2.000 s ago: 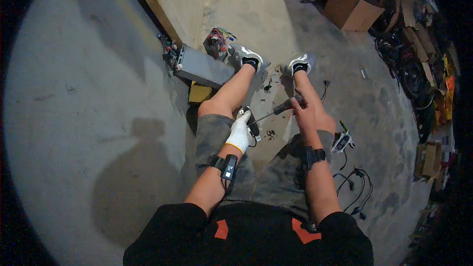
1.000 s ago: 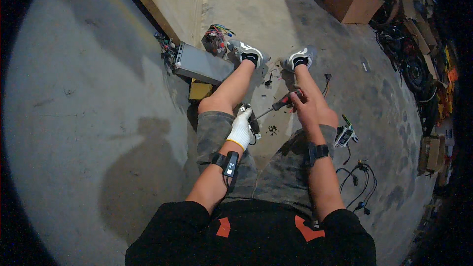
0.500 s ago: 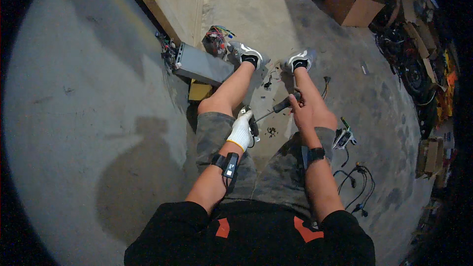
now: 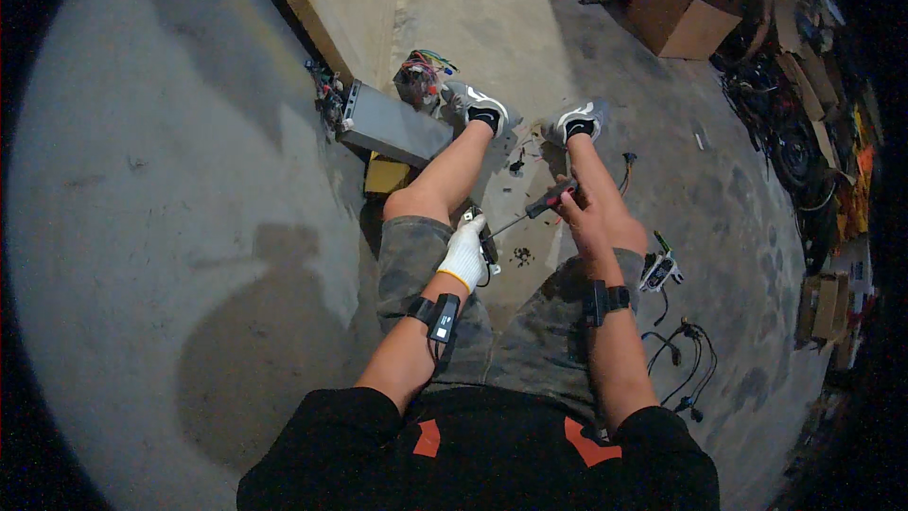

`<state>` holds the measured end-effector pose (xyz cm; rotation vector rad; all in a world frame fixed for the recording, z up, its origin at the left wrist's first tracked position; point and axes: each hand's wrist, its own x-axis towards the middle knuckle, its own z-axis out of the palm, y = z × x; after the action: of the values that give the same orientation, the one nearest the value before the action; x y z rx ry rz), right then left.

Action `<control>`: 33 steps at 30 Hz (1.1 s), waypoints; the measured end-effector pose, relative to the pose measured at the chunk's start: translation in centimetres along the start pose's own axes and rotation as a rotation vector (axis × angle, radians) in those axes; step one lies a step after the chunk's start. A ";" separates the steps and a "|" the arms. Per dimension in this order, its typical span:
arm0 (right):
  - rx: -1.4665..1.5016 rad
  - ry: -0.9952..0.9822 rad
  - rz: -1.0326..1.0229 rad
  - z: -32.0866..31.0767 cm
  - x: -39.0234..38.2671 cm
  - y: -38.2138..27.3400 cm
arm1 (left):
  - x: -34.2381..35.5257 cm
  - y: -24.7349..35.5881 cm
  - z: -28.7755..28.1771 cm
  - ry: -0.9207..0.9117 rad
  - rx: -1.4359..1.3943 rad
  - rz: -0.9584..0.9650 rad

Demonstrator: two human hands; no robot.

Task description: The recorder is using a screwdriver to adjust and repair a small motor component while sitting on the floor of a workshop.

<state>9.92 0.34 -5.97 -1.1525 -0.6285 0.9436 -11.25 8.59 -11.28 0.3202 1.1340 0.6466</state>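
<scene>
My left hand (image 4: 462,255), in a white knitted glove, is closed on a small dark part (image 4: 488,244) with pale metal tabs and a short black cable. What kind of part it is cannot be made out. In my bare right hand (image 4: 590,227) is a screwdriver (image 4: 545,202) with a black and red handle. Its shaft slants down to the left, and the tip meets the dark part at the edge of the glove. Both hands are between my knees, above the floor. Below them lies a small cluster of dark bits (image 4: 521,256), perhaps screws.
By my left leg are a grey metal case (image 4: 402,127), a yellow box (image 4: 386,174) and bundled coloured wires (image 4: 423,74). Black cables (image 4: 698,350) and a metal part with green (image 4: 660,271) lie right. An open cardboard box (image 4: 683,11) stands far right beside heaped scrap.
My right hand has shifted its grip on the screwdriver handle, and the handle's red part now shows. The left hand still holds the dark part in nearly the same place.
</scene>
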 end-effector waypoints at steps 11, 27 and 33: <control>-0.082 0.067 -0.083 0.5 -0.2 -0.4 | -1.5 0.6 1.3 0.011 0.036 -0.047; -0.440 0.106 -0.226 0.2 0.4 0.0 | -2.0 0.3 1.5 0.027 0.063 -0.012; 0.229 -0.056 0.061 1.7 -0.8 -2.8 | -1.1 0.3 0.6 -0.019 0.001 -0.081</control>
<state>9.01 0.11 -2.73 -0.9487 -0.5176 1.0737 -11.04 8.20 -10.09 0.2795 1.1240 0.5702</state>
